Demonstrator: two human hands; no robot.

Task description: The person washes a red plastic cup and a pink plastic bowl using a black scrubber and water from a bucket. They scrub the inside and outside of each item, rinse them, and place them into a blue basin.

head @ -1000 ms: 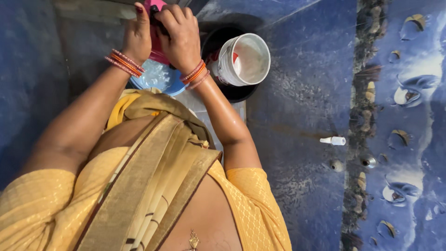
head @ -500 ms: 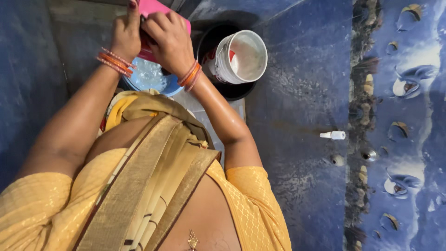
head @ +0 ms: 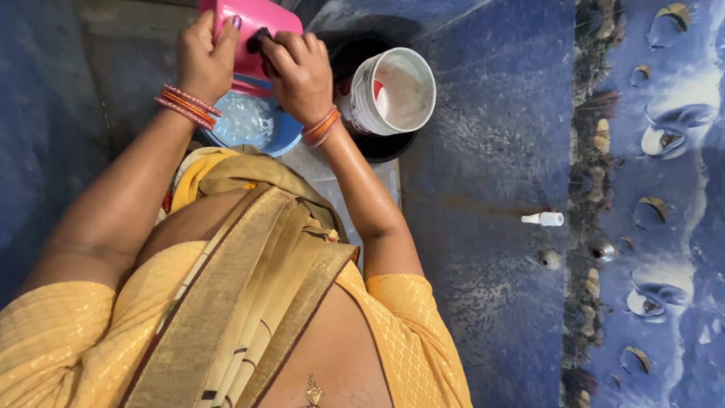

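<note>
My left hand grips the side of a pink plastic container at the top of the view. My right hand presses a small dark object against the container's front, with the fingers curled around it. Both wrists wear orange and red bangles. Under the hands sits a blue basin holding clear, bubbly water.
A white bucket stands in a black tub just right of my right hand. The floor and wall tiles are blue. A white tap and metal fittings stick out from the patterned wall on the right. My yellow clothing fills the bottom.
More of the pink container has come into view, lower in the frame, with both hands still on it. My right hand has shifted across its front.
</note>
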